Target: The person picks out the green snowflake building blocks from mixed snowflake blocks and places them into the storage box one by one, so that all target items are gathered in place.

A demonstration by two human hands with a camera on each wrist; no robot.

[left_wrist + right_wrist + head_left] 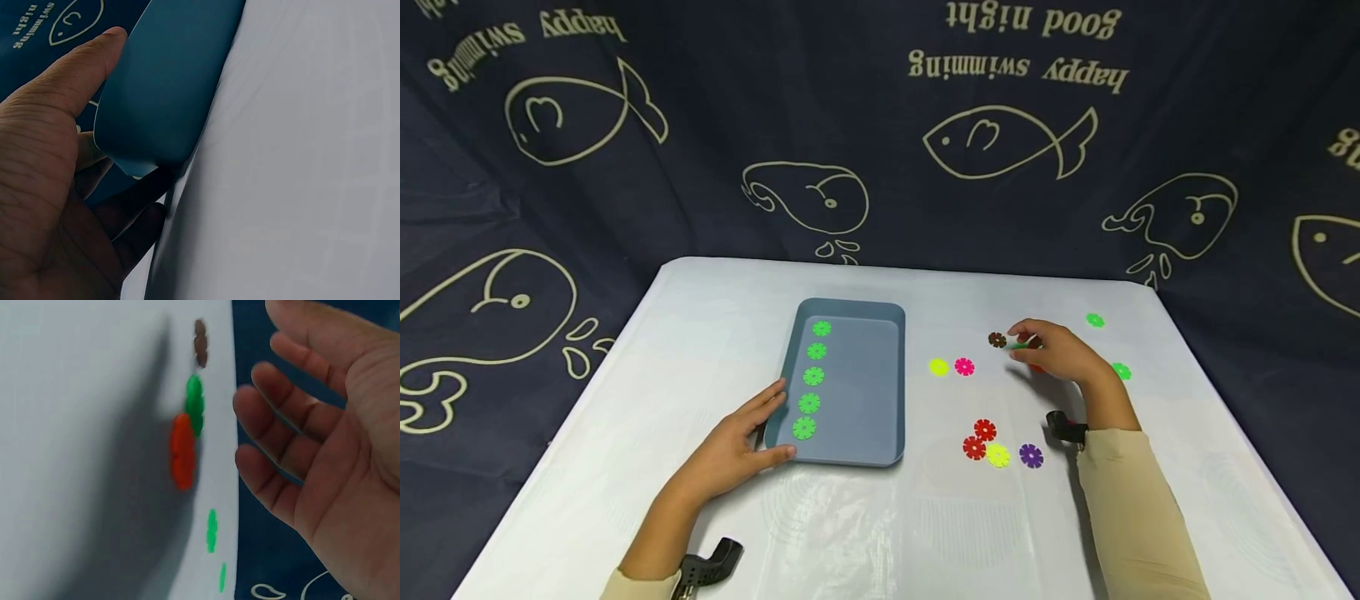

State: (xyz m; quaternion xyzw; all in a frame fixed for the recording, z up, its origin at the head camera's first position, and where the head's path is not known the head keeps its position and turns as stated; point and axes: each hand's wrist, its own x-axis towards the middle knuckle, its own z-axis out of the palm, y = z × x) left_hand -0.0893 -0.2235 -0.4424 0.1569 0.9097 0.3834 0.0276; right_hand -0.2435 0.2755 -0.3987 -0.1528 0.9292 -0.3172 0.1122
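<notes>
Touching the tray's (857, 383) near-left corner, the left hand (741, 448) is spread, not clasping; rightward, past a brown disc (996, 340), a green disc (195, 405) lies just below the parted thumb and fingers of the nearer, empty right hand (1054, 352).

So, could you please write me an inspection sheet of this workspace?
Surface: white-covered table, with visible creases.
Job's things: blue-grey tray with five green discs in a line along its left side; loose discs on the table to the right of it, among them red, yellow, pink, purple, green and brown ones.
Clutter: nothing seen.
Hands: left hand touches the tray's near left corner; right hand is over some of the loose discs, partly hiding them.
Cables: nothing seen.
Surroundings: dark cloth with fish and whale drawings and upside-down lettering.
</notes>
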